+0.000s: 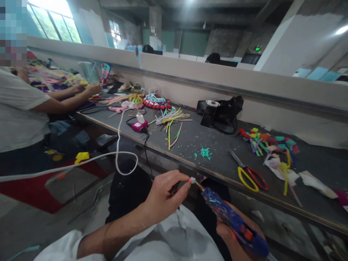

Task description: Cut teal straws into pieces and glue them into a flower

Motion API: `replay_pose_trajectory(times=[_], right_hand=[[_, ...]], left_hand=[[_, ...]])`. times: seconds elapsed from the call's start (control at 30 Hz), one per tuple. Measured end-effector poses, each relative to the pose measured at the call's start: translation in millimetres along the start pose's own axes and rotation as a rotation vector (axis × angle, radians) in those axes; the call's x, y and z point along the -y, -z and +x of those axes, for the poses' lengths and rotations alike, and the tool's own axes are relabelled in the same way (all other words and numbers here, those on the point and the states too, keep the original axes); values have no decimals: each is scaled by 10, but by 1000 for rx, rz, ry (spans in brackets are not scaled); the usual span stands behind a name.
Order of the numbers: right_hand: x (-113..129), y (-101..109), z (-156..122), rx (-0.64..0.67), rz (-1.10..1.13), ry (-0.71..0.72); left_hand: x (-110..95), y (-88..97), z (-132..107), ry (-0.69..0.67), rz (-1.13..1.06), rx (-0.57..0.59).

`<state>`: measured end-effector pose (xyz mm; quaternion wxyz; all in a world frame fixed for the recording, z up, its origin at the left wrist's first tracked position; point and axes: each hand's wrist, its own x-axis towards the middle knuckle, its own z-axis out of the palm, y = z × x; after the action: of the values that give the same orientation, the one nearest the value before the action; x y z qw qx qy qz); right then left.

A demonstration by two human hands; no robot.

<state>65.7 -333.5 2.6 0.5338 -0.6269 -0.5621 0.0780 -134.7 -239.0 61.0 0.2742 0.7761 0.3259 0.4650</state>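
Pinching a tiny pink-and-teal piece [192, 180] between thumb and forefinger of the left hand [165, 193], just in front of the table [219, 146]. Gripping a blue glue gun [231, 217] with the right hand [227, 233] wrapped around it, aiming its nozzle [199, 185] at the piece. Facing teal clippings [206, 153] and red-and-yellow-handled scissors [248, 173].

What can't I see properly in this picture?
- Head view: the exact shape of the pink and teal piece in the left hand; too small.
- Head view: part of the right hand; the blue glue gun hides it.
- Head view: the inside of the black bag; its sides hide it.
- Head view: the rest of the purple thing; the right edge cuts it off.
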Motion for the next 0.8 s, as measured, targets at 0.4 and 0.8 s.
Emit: replay_pose_trajectory(times=[0.4,0.8], right_hand=[[-2,-29,-43,-21,49,14],[-74,-27,-51,-39,41,-61]], left_hand=[[29,-7,4,22,-15,12],[78,-20,-4,72,-28,5]])
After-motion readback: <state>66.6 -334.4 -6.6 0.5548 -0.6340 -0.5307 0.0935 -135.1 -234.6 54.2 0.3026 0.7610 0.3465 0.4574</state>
